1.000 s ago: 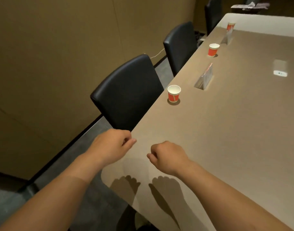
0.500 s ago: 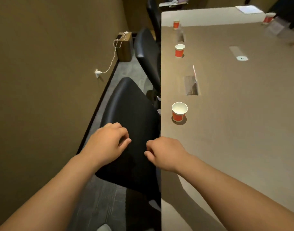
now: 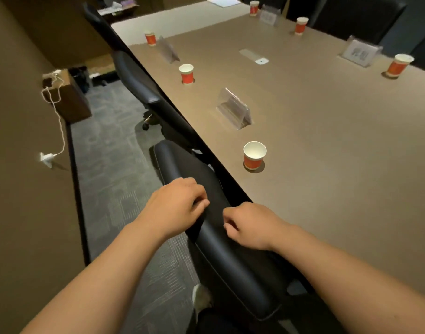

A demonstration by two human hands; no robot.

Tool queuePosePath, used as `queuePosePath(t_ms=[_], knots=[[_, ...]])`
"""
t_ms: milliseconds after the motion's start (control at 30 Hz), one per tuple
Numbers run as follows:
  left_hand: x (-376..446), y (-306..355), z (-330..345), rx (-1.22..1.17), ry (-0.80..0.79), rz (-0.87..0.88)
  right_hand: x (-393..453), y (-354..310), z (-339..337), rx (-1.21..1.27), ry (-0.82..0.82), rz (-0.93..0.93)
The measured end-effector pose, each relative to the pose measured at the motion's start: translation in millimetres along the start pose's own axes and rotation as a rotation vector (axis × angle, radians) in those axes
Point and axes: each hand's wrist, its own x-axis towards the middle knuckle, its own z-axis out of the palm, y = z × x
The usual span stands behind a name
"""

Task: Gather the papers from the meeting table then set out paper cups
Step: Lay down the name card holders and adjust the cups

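Red and white paper cups stand along both long edges of the brown meeting table point(image 3: 327, 153). The nearest cup point(image 3: 254, 155) is just beyond my hands, with two more cups point(image 3: 186, 74) point(image 3: 150, 38) farther up the left edge. Other cups point(image 3: 399, 65) point(image 3: 301, 25) stand on the right side. White papers point(image 3: 223, 1) lie at the table's far end. My left hand point(image 3: 177, 203) and my right hand point(image 3: 250, 225) are loosely curled fists above a black chair's back point(image 3: 226, 249), holding nothing.
Clear name-card holders point(image 3: 234, 108) point(image 3: 359, 51) stand between the cups. A second black chair point(image 3: 134, 78) is pushed against the left edge. A cardboard box point(image 3: 69, 97) with a white cable sits by the left wall, beside a narrow carpeted aisle.
The view has swung right, bringing the cups on the table's right side into sight. Both fists, still empty, now hover over the near chair's back instead of the table corner.
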Motion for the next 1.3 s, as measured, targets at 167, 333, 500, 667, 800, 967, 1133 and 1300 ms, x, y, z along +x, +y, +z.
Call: queuePosePath(t_ms=[167,333,500,667,800,967,1133,1300], knots=[[36,-63,-22,0.014,0.021,0.134,57,-8,-16,0.018,0.125,0.144],[97,-116,-59,0.03,-0.021,0.259,114,-14,-41,0.012,0.111,0.285],[171,-153,-84,0.05,-0.045,0.42,153,-16,-59,0.141,0.101,0.484],[244,-187,-96,0.064,-0.127,0.63,189,-17,-70,0.187,0.207,0.749],[292,-194,-109,0.103,-0.225,0.74,205,-25,-77,0.252,0.276,0.937],[354,-188,-89,0.104,-0.324,0.809,213,-15,-78,0.327,0.369,1.155],[415,-173,-55,0.182,-0.278,0.86,219,32,-73,0.229,0.422,1.284],[469,-153,-33,0.226,-0.236,0.856,230,82,-70,0.255,0.278,1.341]])
